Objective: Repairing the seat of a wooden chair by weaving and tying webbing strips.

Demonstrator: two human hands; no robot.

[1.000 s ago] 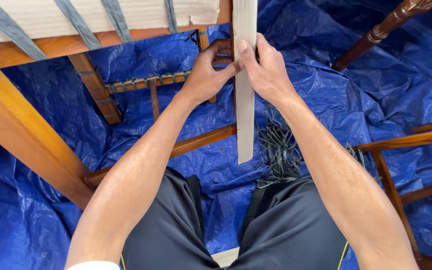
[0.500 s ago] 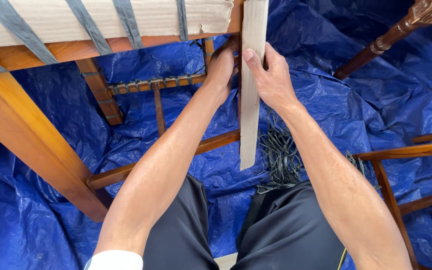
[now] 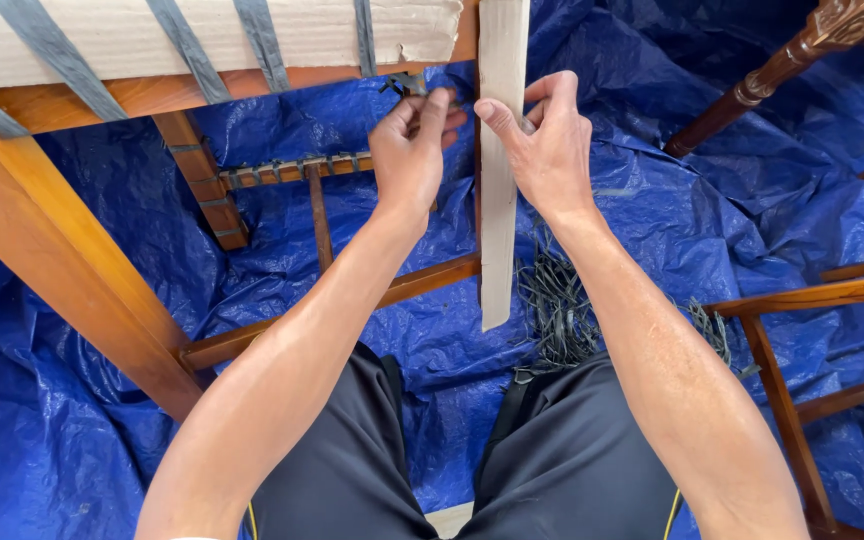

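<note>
A seated person works under the upturned frame of a wooden chair [image 3: 62, 260], both bare hands raised to a pale cardboard strip [image 3: 502, 170] that hangs straight down from the frame's upper edge. The right hand [image 3: 547, 150] pinches the strip's right edge, thumb in front and fingers [image 3: 552, 90] curled behind it, closed on the cardboard. The left hand [image 3: 412, 150] sits just beside the strip's left edge, its fingers [image 3: 430, 105] bunched near a small dark clip or fastening [image 3: 407, 82] at the frame's edge; whether they actually grip it cannot be told. The strip's lower end hangs free above a chair rail [image 3: 422, 285], with open space between the forearms. Grey webbing bands [image 3: 187, 40] cross the pale seat underside [image 3: 252, 30] at the top. A crumpled blue tarp [image 3: 652, 220] covers the floor, and a tangle of dark cut strands [image 3: 557, 310] lies on it near the person's right knee. Other dark wooden chair legs [image 3: 772, 70] stand at the right, well apart from the hands.
</note>
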